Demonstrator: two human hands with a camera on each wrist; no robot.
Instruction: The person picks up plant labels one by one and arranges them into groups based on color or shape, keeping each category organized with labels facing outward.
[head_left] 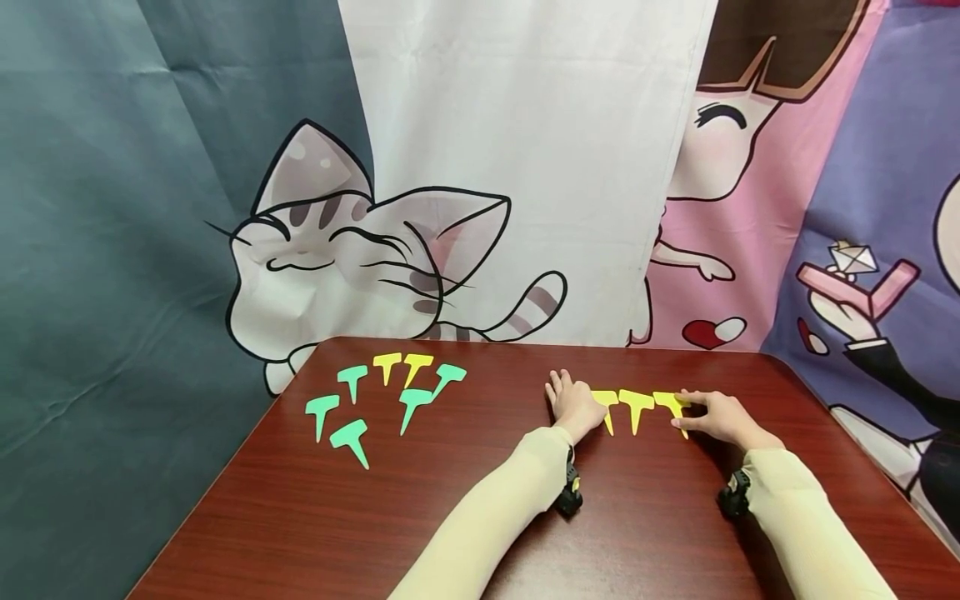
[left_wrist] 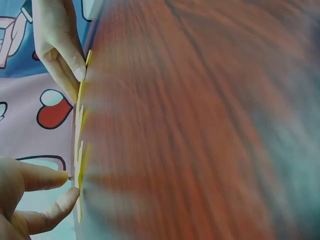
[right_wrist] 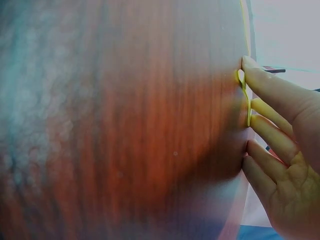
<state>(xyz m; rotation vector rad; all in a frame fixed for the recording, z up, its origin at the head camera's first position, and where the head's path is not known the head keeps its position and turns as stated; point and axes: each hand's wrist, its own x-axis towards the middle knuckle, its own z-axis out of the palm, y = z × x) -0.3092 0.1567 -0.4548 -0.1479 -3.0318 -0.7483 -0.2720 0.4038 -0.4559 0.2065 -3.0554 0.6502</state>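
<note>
Between hands (head_left: 575, 407), yellow tag (head_left: 636, 402), stem (head_left: 636, 422) nearward.

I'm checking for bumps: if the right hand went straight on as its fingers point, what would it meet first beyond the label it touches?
Likely the middle yellow T-shaped plant label, unless the right hand passes above it; depth is hard to judge.

Yellow T-pieces (head_left: 636, 402), four o'clock in your head view: plain bright yellow
T-pieces at your eight o'clock: some mint green (head_left: 413, 400), two yellow (head_left: 387, 362)
Tabletop (head_left: 300, 525) before you: reddish brown, darker wood-grain streaks
Your sleeves (head_left: 798, 517): plain cream
Your wrist cameras (head_left: 733, 495): mostly black
Backdrop (head_left: 540, 142): teal at your nine, whitish at twelve, periwinkle at two
Printed cat (head_left: 300, 296), towards your ten: white, grey-striped, black-outlined
</note>
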